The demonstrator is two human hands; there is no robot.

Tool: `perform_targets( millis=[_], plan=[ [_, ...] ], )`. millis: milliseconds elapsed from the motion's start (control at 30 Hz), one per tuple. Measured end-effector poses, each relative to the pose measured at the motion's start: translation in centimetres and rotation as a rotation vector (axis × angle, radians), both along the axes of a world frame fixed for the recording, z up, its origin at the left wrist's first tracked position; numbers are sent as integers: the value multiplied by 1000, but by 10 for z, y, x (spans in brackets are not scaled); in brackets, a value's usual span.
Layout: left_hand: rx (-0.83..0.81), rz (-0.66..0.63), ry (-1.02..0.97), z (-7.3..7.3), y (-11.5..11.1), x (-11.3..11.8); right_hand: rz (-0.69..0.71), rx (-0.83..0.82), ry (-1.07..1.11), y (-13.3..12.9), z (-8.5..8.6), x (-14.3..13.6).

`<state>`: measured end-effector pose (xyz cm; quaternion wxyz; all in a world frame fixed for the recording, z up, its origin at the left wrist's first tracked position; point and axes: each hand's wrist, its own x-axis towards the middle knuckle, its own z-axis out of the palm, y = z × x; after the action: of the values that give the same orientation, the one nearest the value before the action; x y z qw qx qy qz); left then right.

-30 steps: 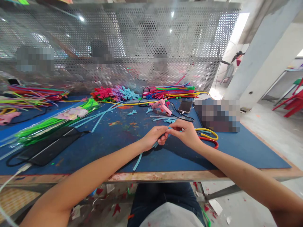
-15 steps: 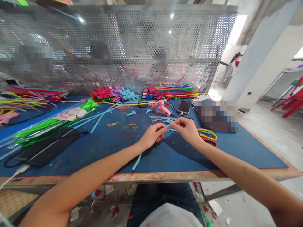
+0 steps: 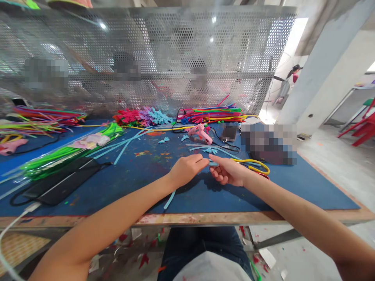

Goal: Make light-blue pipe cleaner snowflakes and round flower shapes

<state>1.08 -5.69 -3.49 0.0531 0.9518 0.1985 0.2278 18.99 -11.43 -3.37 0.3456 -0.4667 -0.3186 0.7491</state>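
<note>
1. Pinching one end of the small light-blue piece [image 3: 213, 164] with the fingertips of the left hand [image 3: 186, 170].
2. Gripping the other end with the right hand [image 3: 230, 171], thumb on top and fingers curled below. Can't tell the exact shape in there, mostly covered tbh.
3. Looks like mid-handling, probably shaping or lining up. Would call for a steady two-sided pinch, nothing forceful imo.
4. Held right between the two sets of fingertips, just above the bench [image 3: 140, 175].
5. Just past the fingers, see the light-blue cut pieces [image 3: 210, 150], then the pink glue gun [image 3: 200, 134].
6. Beside the right wrist, spot the yellow handle [image 3: 265, 168].
</note>
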Motion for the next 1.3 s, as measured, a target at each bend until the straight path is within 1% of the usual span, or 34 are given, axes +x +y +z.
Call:
perform_targets(
  millis=[133, 267, 367, 467, 567, 700, 767, 867, 933, 967, 1033, 1100, 1133, 1167, 1200, 1233, 1267, 1300],
  plan=[
    [141, 28, 81, 1, 4, -3, -55, -3, 139, 2, 1, 3],
    [216, 55, 111, 3, 4, -3, -92, -14, 205, 5, -2, 6],
    [232, 71, 124, 3, 3, -3, -92, 39, 217, 7, -6, 8],
    [169, 110, 119, 2, 2, -1, -100, 145, 176, 7, -8, 7],
    [35, 121, 78, 1, 0, 2, -87, 202, 116, 5, -9, 5],
    [-186, 46, -40, 2, -3, 6, -64, 275, 58, 3, -8, 2],
    [-358, 2, -135, 2, -4, 8, -66, 354, 13, 3, -8, 2],
    [-716, -29, -235, -1, -4, 11, -57, 491, -128, 3, -9, 1],
    [-972, -41, -272, -4, -3, 12, -38, 660, -317, 3, -9, 1],
    [-1096, -48, -291, -5, -1, 12, -28, 790, -445, 2, -9, 2],
    [-1343, -60, -309, -4, 1, 11, 19, 1109, -740, -1, -7, 4],
    [-1571, -67, -272, -2, 3, 11, 112, 1401, -998, -4, -4, 7],
    [-1662, -72, -229, 0, 3, 10, 167, 1495, -1078, -5, -3, 9],
    [-1716, -75, -182, 1, 3, 10, 211, 1542, -1114, -6, -2, 10],
    [-1716, -75, -155, 3, 3, 10, 213, 1544, -1107, -6, -1, 10],
    [-1646, -72, -160, 4, 2, 9, 169, 1498, -1062, -5, -1, 10],
    [-1500, -63, -192, 5, 2, 9, 95, 1402, -982, -3, -1, 10],
    [-1287, -51, -233, 6, 2, 8, 10, 1258, -867, -1, -2, 9]
  ],
)
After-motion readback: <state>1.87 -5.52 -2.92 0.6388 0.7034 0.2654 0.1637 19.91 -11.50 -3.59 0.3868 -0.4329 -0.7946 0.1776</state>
